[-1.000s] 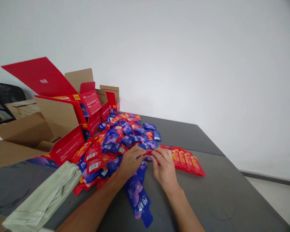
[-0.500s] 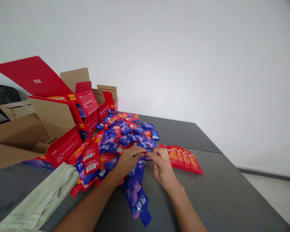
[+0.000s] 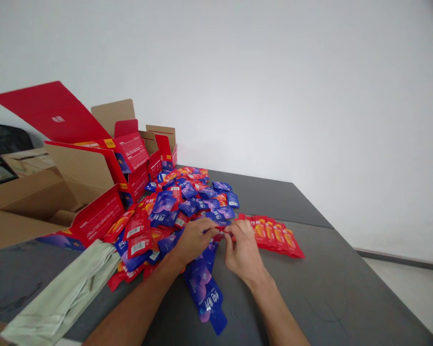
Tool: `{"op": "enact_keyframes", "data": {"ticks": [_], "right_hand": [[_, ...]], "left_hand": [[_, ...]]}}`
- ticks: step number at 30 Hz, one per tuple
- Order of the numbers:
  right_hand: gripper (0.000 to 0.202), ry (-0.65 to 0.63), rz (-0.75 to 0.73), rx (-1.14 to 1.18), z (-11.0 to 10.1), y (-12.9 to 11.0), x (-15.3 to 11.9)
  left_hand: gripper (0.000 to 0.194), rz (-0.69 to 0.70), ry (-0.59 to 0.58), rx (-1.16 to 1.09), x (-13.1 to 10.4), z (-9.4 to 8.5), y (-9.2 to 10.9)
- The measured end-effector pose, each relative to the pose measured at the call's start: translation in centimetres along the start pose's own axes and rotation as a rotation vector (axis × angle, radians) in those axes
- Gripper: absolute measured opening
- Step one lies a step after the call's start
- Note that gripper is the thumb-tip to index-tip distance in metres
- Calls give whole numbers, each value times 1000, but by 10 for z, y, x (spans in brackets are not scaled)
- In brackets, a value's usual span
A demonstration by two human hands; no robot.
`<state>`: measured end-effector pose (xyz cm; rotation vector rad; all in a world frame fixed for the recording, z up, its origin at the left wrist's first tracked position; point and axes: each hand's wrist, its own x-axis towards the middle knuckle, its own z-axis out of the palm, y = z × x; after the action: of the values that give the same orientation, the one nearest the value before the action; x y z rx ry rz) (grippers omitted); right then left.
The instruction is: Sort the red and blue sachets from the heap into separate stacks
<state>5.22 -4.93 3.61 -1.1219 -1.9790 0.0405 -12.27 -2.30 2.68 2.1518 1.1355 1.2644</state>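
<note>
My left hand (image 3: 195,239) and my right hand (image 3: 242,247) meet over the dark table, fingertips pinching a small red packet (image 3: 221,230) between them. Most of that packet is covered by the fingers. To the left of my hands spreads a heap of red and blue packets (image 3: 166,206). Blue packets (image 3: 205,293) lie between my forearms, reaching toward the front. Just right of my right hand, several red packets (image 3: 277,235) overlap in a neat row.
Open red cartons (image 3: 97,216) stand at the left, with smaller open boxes (image 3: 168,151) behind. A pale green cloth (image 3: 65,298) lies at the front left. The dark table (image 3: 332,278) extends right, and a white wall rises behind.
My right hand's fingers have curled in closer to the left fingertips, and the red packet between them shows a little more. The view has shifted slightly.
</note>
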Motion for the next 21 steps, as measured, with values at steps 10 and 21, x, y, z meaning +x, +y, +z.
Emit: {"op": "enact_keyframes", "data": {"ticks": [10, 21], "right_hand": [[26, 75, 447, 675, 11, -5, 0], [25, -61, 681, 948, 14, 6, 0]], "left_hand": [[18, -243, -14, -424, -3, 3, 6], [34, -393, -11, -435, -1, 13, 10]]}}
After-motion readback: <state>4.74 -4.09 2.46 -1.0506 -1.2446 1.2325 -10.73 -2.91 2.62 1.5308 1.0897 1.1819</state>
